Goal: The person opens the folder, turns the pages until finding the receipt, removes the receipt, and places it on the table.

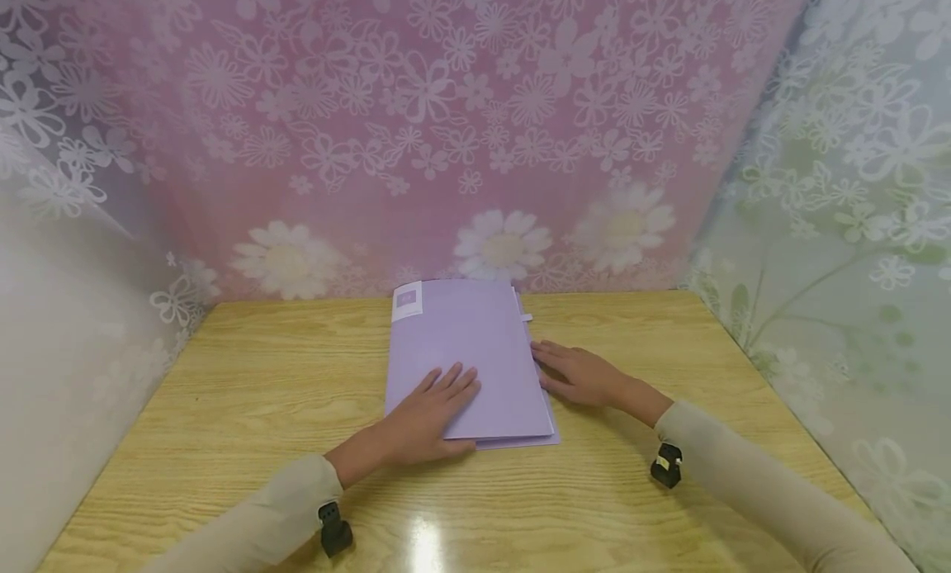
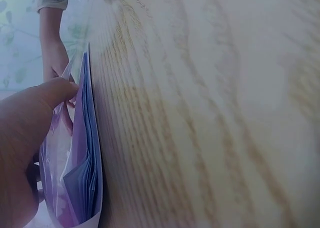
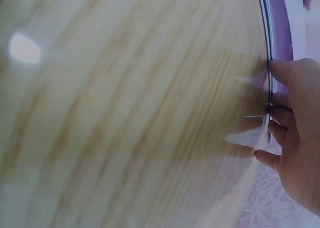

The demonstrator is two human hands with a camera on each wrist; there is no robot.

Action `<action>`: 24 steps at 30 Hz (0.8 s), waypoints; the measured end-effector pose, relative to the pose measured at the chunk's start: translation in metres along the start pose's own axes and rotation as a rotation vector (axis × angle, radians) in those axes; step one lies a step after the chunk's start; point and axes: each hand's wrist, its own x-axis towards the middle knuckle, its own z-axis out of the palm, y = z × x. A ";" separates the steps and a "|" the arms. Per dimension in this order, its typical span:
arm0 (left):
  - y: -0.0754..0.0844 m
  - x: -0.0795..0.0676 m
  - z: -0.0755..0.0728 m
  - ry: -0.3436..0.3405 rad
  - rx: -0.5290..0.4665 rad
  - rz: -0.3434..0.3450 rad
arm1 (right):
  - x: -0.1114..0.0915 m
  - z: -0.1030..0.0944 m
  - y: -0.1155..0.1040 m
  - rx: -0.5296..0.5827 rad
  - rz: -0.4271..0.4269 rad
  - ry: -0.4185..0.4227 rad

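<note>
A light purple folder [image 1: 490, 333] lies closed on the wooden table, with a white label [image 1: 407, 300] at its upper left corner. My left hand [image 1: 431, 412] rests on the cover's lower left, fingers spread and the thumb along the bottom edge. Several sheets [image 2: 89, 168] show between the covers in the left wrist view, with the front cover lifted a little off them. At the right side, my right hand [image 1: 583, 375] touches the folder's open edge with extended fingers. Its thumb and fingertips [image 3: 280, 72] meet that edge in the right wrist view.
The table [image 1: 282, 367] reaches back to a pink flowered curtain [image 1: 446, 144], right behind the folder's top edge. Pale flowered cloth [image 1: 839, 226] hangs along the right side, and a whitish sheet [image 1: 67, 309] along the left. A small tab [image 1: 527, 318] sticks out from the folder's right edge.
</note>
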 end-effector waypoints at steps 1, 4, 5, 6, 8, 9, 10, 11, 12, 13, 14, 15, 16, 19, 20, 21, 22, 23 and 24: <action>0.000 0.000 -0.001 0.006 -0.004 0.003 | 0.000 0.000 0.000 -0.005 0.000 -0.003; 0.001 -0.001 -0.002 0.022 -0.010 0.012 | 0.001 -0.001 0.000 -0.017 -0.007 -0.002; 0.001 -0.001 -0.002 0.027 -0.014 0.015 | 0.001 -0.002 -0.001 -0.019 -0.011 0.000; 0.001 -0.001 -0.003 0.034 -0.017 0.020 | 0.000 -0.003 -0.001 -0.021 -0.013 0.002; 0.002 0.000 -0.003 0.049 -0.021 0.031 | 0.000 -0.003 -0.001 -0.018 -0.016 0.008; 0.002 0.001 -0.003 0.055 -0.023 0.035 | 0.000 -0.003 -0.001 -0.019 -0.016 0.010; 0.003 0.002 -0.003 0.061 -0.026 0.039 | 0.000 -0.003 -0.001 -0.023 -0.021 0.017; 0.004 0.003 -0.004 0.068 -0.031 0.043 | 0.000 -0.003 -0.001 -0.017 -0.022 0.020; 0.004 0.004 -0.004 0.077 -0.035 0.046 | 0.000 -0.003 -0.001 -0.016 -0.021 0.022; 0.005 0.006 -0.005 0.084 -0.035 0.049 | 0.000 -0.002 0.000 -0.014 -0.022 0.025; 0.006 0.007 -0.005 0.093 -0.036 0.051 | 0.000 -0.002 0.000 -0.015 -0.023 0.028; 0.007 0.008 -0.006 0.103 -0.033 0.054 | 0.000 -0.002 0.000 -0.023 -0.030 0.033; 0.008 0.010 -0.007 0.117 -0.028 0.059 | 0.000 -0.002 0.000 -0.022 -0.034 0.036; 0.012 0.014 -0.013 0.190 -0.005 0.099 | 0.000 -0.002 0.001 -0.025 -0.044 0.044; 0.013 0.015 -0.016 0.222 0.004 0.115 | 0.001 -0.002 0.000 -0.025 -0.049 0.048; 0.014 0.016 -0.019 0.253 0.013 0.133 | 0.001 -0.002 0.000 -0.027 -0.051 0.050; 0.016 0.016 -0.023 0.286 0.022 0.149 | 0.001 -0.003 0.000 -0.025 -0.047 0.048; 0.018 0.017 -0.027 0.322 0.026 0.167 | 0.001 -0.003 0.000 -0.023 -0.045 0.046; 0.020 0.017 -0.031 0.352 0.030 0.178 | 0.001 -0.004 -0.001 -0.022 -0.039 0.042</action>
